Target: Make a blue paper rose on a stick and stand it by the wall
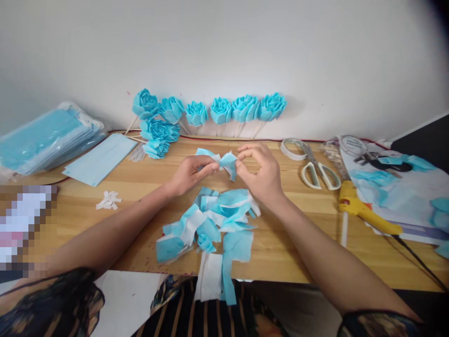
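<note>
A small blue and white fabric piece [228, 161] is stretched between my hands above the table. My left hand [196, 172] pinches its left side between thumb and forefinger. At its right edge, my right hand [258, 169] grips it with thumb and fingertips. Another blue strip [206, 152] shows just behind my left hand; whether it joins the held piece I cannot tell. Below my hands lies a loose pile of blue and white fabric pieces [213, 215], some hanging over the table's front edge.
Several blue fabric roses [220, 110] on sticks lean against the wall. Bagged masks [52, 135], a flat blue stack [100, 159] and white snippets [108, 200] lie left. On the right are scissors [320, 173], a tape roll [293, 150], a yellow glue gun [368, 213] and fabric scraps [393, 187].
</note>
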Demonstrator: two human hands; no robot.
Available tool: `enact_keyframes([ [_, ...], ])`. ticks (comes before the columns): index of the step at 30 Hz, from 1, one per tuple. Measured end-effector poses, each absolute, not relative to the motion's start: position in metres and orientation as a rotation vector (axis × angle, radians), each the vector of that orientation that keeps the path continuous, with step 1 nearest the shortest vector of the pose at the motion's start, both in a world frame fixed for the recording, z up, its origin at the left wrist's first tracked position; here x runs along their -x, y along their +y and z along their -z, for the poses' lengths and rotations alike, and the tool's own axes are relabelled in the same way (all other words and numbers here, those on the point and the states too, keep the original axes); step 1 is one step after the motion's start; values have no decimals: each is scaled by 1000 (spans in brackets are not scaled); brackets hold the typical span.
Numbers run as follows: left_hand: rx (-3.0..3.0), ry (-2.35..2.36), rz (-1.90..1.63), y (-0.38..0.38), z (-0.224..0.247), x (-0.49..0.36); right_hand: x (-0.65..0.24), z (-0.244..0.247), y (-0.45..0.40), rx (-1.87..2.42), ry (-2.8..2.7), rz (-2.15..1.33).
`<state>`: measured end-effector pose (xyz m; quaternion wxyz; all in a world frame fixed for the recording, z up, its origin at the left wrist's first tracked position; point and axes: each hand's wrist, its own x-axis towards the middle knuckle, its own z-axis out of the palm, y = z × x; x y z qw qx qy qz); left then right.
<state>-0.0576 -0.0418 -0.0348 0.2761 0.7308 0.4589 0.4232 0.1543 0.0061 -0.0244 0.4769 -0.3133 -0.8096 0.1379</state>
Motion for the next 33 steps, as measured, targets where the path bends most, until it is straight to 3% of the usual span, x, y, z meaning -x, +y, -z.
enact_keyframes([
  [10, -1862, 1379, -1300, -31, 40, 81, -171, 53, 41, 1051, -1974, -965],
  [15, -1984, 1426, -1390, -32, 42, 80, -178, 34, 30, 943, -2010, -913],
  [21, -2056, 1349, -1398, -43, 34, 66, -186, 3, 11, 584, -2422, -899],
  [25, -2074, 1242, -1326, -48, 33, 59, -177, 5, -7, 380, -2735, -690],
  [30, -2078, 1183, -1252, -52, 34, 54, -169, 10, -20, 502, -2902, -459],
  [33, -2062, 1139, -1245, -53, 34, 51, -173, 12, -9, 740, -2738, -572],
])
